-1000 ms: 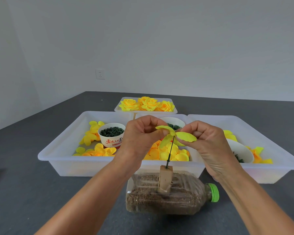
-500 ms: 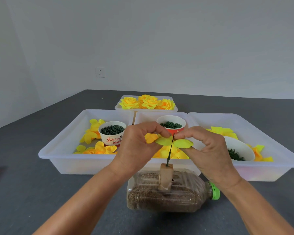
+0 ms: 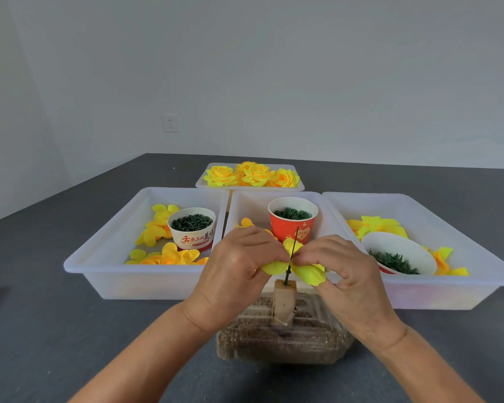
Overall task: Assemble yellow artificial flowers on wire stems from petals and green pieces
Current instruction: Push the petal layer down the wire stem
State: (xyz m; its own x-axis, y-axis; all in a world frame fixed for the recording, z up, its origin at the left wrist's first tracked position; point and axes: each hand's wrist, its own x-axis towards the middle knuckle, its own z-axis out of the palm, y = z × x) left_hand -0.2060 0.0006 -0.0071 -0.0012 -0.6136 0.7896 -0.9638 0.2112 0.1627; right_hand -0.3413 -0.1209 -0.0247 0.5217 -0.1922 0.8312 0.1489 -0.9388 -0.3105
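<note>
A thin dark wire stem [image 3: 294, 245] stands upright in a small foam block [image 3: 284, 301] set into a lying bottle of brown grains [image 3: 282, 341]. A yellow petal piece [image 3: 306, 271] is threaded on the wire, low, just above the block. My left hand [image 3: 239, 271] pinches the petal's left side, and my right hand [image 3: 341, 274] pinches its right side, fingertips meeting at the wire.
Three white bins stand behind: left bin [image 3: 99, 257] with petals and a cup of green pieces [image 3: 192, 231], middle bin [image 3: 245, 205] with a red cup of green rings [image 3: 293, 218], right bin [image 3: 477, 257] with petals and a tipped bowl [image 3: 399, 254]. Finished yellow flowers [image 3: 252, 174] fill a far tray.
Both hands have slid the yellow petal piece down the wire, from near its tip to just above the foam block. The wire's top now sticks out above my fingers.
</note>
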